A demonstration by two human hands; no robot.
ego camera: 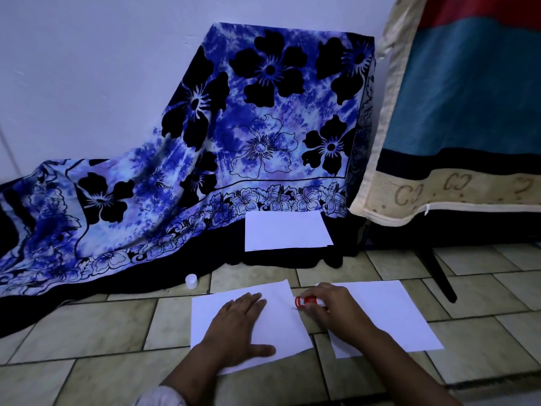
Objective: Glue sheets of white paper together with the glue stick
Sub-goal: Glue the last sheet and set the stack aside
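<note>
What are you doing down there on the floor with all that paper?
Someone is gluing paper on the tiled floor. The left hand presses flat on one white sheet, and the right hand holds the glue stick at that sheet's right edge. A second sheet lies just to the right, a third sheet farther back, and the white cap sits off to the side.

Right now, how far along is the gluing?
Done: the cap is off, on the floor. In hand: the left hand presses the near sheet flat while the right hand holds the glue stick at its right edge. Left: the right sheet and far sheet lie apart, unjoined.
</note>
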